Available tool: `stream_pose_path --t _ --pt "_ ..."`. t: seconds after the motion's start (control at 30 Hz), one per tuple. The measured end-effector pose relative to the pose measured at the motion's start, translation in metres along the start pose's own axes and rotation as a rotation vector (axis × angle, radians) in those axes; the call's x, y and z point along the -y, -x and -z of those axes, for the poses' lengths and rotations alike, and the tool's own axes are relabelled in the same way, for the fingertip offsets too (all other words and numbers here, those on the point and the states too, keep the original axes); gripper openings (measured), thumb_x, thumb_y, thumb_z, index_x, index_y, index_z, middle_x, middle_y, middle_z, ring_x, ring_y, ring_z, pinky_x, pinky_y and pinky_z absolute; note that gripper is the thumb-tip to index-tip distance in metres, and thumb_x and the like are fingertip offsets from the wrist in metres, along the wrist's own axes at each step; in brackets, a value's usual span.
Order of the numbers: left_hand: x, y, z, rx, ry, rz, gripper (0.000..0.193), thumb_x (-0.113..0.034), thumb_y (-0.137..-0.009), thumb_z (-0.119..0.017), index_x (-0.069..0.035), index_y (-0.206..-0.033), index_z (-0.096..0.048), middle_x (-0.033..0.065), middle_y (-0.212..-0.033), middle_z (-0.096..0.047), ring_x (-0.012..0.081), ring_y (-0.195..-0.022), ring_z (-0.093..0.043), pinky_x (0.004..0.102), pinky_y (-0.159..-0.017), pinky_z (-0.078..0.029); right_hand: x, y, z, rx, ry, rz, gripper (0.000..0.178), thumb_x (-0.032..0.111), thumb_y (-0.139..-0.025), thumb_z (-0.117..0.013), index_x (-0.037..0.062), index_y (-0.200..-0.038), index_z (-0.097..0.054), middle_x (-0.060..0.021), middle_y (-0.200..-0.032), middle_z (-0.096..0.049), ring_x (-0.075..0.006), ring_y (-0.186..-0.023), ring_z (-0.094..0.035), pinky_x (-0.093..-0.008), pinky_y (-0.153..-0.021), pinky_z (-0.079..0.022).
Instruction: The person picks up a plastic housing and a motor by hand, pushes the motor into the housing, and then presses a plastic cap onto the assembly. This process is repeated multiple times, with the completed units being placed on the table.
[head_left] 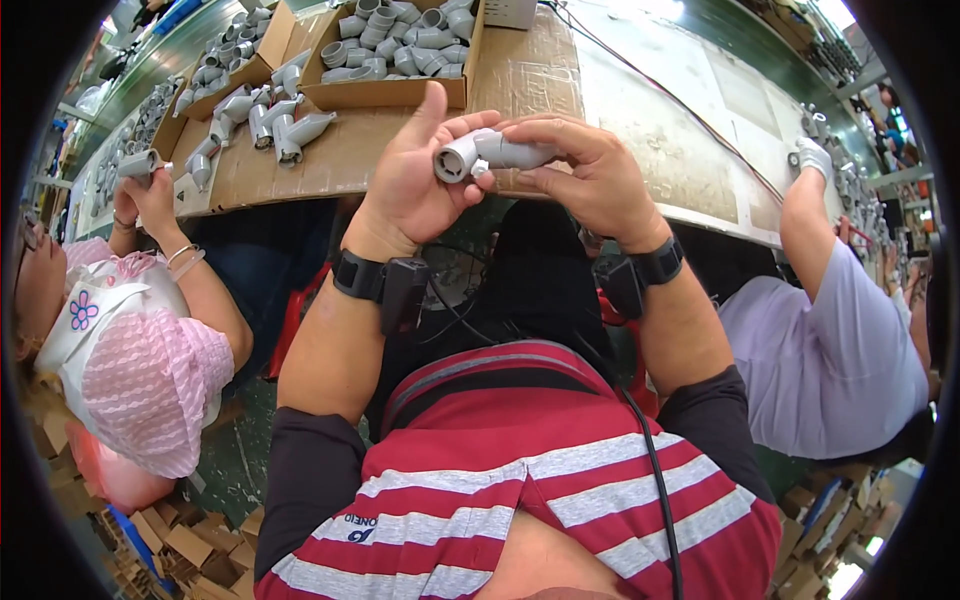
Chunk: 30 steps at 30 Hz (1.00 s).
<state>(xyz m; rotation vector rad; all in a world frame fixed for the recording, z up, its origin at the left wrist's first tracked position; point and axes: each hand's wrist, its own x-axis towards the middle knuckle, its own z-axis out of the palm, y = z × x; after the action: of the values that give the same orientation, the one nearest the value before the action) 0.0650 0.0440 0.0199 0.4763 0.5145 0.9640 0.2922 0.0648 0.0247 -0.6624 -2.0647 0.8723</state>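
Head view, looking down over the person's chest to the bench (640, 140). Both hands are raised in front of the bench edge and share one grey plastic pipe fitting (490, 152), held in the air between them. The fitting's long axis runs roughly left to right, tilted slightly down toward the left; its open round mouth faces the left hand.

The left hand (415, 180) closes its thumb and lower fingers on the mouth end, while its index finger stands free, pointing up. The right hand (585, 175) arches over the tail end, its fingers (540, 135) curled down onto the top of the fitting and its thumb pressing from below. Both hands are thus clamped on the fitting, and neither is nearer than the other; the left holds the wider end.

Behind the hands, an open cardboard box (395, 92) of like grey fittings stands on the bench, with loose fittings (275, 125) lying to its left. A co-worker in pink (150, 370) sits at the left, holding a fitting; another co-worker in a pale shirt (840, 340) reaches onto the bench at the right.
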Motion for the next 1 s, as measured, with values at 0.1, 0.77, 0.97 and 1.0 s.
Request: stream_pose_path --t 0.1,0.77,0.97,1.0 --pt "0.003 0.008 -0.017 -0.074 0.000 -0.030 0.053 -0.043 -0.106 -0.055 -0.001 -0.137 -0.054 0.0136 -0.113 -0.066 0.0186 -0.071 -0.065 0.0258 -0.059 -0.054 -0.009 0.006 -0.008 -0.088 -0.327 -0.226 0.040 -0.005 -0.089 -0.072 -0.0014 -0.129 -0.064 -0.0113 -0.116 -0.070 -0.0174 -0.099 -0.069 -0.0290 -0.087 -0.058" --pt "0.022 0.007 0.000 -0.238 -0.345 -0.177 0.048 -0.052 -0.107 -0.048 -0.006 -0.114 -0.056 0.0072 -0.075 -0.060 0.0126 -0.054 -0.054 0.0281 -0.045 -0.042 -0.004 -0.007 -0.021 -0.082 -0.153 -0.163 0.032 0.027 -0.103 -0.066 0.0002 -0.120 -0.070 0.0005 -0.075 -0.063 -0.0011 -0.057 -0.048 -0.0173 -0.049 -0.037" --pt "0.033 0.003 -0.002 -0.289 -0.656 -0.457 0.042 -0.048 -0.109 -0.045 -0.007 -0.117 -0.050 0.0045 -0.074 -0.058 0.0101 -0.053 -0.053 0.0241 -0.044 -0.040 0.005 -0.009 -0.014 -0.054 -0.460 -0.522 0.028 0.029 -0.103 -0.066 0.0020 -0.111 -0.071 0.0016 -0.072 -0.063 -0.0016 -0.054 -0.051 -0.0171 -0.047 -0.038" --pt "0.033 0.002 -0.005 -0.312 -0.738 -0.505 0.041 -0.048 -0.110 -0.045 -0.008 -0.117 -0.048 0.0039 -0.074 -0.058 0.0097 -0.052 -0.053 0.0235 -0.044 -0.040 0.004 -0.009 -0.015 -0.056 -0.511 -0.547 0.027 0.029 -0.102 -0.066 0.0027 -0.108 -0.071 0.0017 -0.071 -0.063 -0.0019 -0.053 -0.051 -0.0171 -0.046 -0.039"
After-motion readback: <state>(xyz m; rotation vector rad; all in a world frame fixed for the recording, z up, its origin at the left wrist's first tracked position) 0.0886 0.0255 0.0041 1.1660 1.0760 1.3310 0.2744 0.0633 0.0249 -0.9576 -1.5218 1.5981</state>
